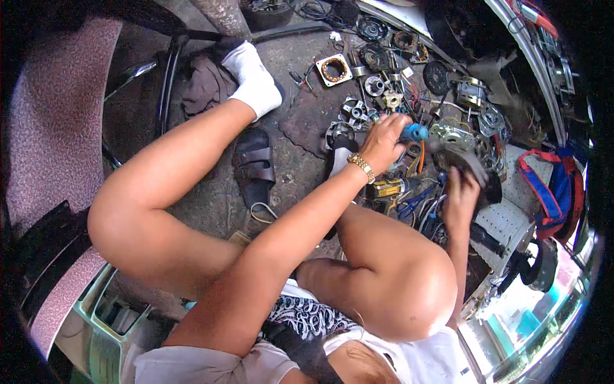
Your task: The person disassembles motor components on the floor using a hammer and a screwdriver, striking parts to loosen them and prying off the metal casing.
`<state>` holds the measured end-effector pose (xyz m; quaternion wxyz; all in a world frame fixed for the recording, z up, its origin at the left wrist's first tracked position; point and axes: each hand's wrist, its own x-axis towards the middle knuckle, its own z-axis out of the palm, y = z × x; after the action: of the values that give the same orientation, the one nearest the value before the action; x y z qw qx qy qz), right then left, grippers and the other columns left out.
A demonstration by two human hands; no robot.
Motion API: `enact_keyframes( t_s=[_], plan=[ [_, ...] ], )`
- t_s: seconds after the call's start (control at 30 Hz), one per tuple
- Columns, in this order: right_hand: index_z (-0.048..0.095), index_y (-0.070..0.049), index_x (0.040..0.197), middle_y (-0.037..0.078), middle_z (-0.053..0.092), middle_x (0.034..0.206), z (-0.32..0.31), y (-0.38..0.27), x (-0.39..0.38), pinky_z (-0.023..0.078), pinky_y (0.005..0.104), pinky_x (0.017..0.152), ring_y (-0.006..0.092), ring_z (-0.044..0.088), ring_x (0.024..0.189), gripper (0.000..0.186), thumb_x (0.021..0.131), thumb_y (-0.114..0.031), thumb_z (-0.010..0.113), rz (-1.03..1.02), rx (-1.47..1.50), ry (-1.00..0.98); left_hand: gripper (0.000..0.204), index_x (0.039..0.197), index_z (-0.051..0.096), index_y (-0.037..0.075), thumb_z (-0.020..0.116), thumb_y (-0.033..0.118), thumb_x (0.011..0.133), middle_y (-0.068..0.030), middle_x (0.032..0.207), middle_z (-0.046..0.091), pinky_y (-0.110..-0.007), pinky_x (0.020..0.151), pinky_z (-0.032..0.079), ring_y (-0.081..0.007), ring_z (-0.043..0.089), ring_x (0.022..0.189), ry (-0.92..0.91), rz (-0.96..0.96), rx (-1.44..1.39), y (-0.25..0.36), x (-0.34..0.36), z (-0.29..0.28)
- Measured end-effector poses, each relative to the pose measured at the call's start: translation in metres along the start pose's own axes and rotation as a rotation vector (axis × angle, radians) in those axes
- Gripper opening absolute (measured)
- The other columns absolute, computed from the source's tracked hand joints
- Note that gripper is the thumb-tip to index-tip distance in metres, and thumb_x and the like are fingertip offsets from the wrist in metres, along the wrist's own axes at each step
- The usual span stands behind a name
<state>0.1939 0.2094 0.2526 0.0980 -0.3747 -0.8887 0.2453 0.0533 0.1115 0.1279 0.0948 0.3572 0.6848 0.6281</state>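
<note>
My left hand (387, 142), with a gold watch on its wrist, is closed around a blue object (414, 133) beside a dismantled metal motor part (451, 138). My right hand (460, 192) grips a dark, motion-blurred object (474, 168) just right of that part; its exact shape is unclear. Below the hands lie a yellow-and-black power drill (390, 188), blue-handled pliers (412, 206) and an orange-handled tool (421, 159).
Motor parts (358, 109), wires and a square copper-wound stator (334, 70) crowd the floor ahead. A black sandal (254, 166) lies between my legs. A blue-and-red bag (549, 192) and perforated metal panel (499, 227) are at right, a speckled pink panel (57, 109) at left.
</note>
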Motion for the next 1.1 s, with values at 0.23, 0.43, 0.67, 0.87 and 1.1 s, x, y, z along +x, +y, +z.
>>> enact_keyframes(
  t_s=[0.23, 0.43, 0.67, 0.87, 1.1],
  plan=[
    [0.055, 0.005, 0.105, 0.012, 0.059, 0.104, 0.009, 0.007, 0.009, 0.038, 0.0316, 0.088, 0.02, 0.053, 0.094, 0.03, 0.089, -0.02, 0.051, -0.086, -0.188, -0.162, 0.039, 0.098, 0.049, 0.007, 0.066, 0.007, 0.064, -0.0132, 0.093, 0.055, -0.04, 0.078, 0.041, -0.0339, 0.052, 0.091, -0.078, -0.029, 0.009, 0.006, -0.011, -0.005],
    [0.053, 0.006, 0.104, 0.012, 0.058, 0.101, 0.008, -0.02, 0.005, 0.038, 0.0311, 0.086, 0.02, 0.052, 0.09, 0.034, 0.091, -0.025, 0.048, 0.103, 0.255, 0.004, 0.036, 0.095, 0.048, 0.007, 0.068, 0.009, 0.065, -0.0123, 0.088, 0.054, -0.041, 0.074, 0.041, -0.0342, 0.051, 0.084, -0.077, 0.002, 0.032, 0.006, -0.011, -0.006],
    [0.052, -0.006, 0.085, 0.0, 0.048, 0.07, 0.004, 0.003, -0.012, 0.034, 0.0195, 0.046, 0.0068, 0.043, 0.055, 0.031, 0.09, -0.036, 0.048, 0.331, 0.605, 0.114, 0.037, 0.099, 0.048, 0.007, 0.066, 0.008, 0.067, -0.0156, 0.094, 0.052, -0.04, 0.079, 0.041, -0.0337, 0.049, 0.089, 0.022, -0.048, -0.013, 0.006, -0.001, -0.013],
    [0.049, -0.007, 0.079, -0.002, 0.045, 0.059, 0.007, 0.018, -0.038, 0.029, 0.0195, 0.039, 0.0067, 0.04, 0.047, 0.036, 0.09, -0.041, 0.047, 0.377, 0.576, 0.156, 0.037, 0.1, 0.046, 0.006, 0.064, 0.002, 0.067, -0.0156, 0.093, 0.054, -0.039, 0.077, 0.044, -0.0321, 0.054, 0.088, -0.139, -0.223, -0.026, 0.018, -0.006, -0.031],
    [0.05, -0.007, 0.085, -0.001, 0.047, 0.06, 0.013, 0.017, -0.047, 0.029, 0.0198, 0.039, 0.0063, 0.038, 0.045, 0.036, 0.089, -0.043, 0.048, 0.382, 0.592, 0.123, 0.033, 0.104, 0.048, 0.007, 0.066, 0.012, 0.077, 0.0017, 0.09, 0.053, -0.026, 0.081, 0.042, -0.0095, 0.051, 0.085, -0.049, -0.378, -0.582, -0.004, 0.012, -0.099]
  ],
)
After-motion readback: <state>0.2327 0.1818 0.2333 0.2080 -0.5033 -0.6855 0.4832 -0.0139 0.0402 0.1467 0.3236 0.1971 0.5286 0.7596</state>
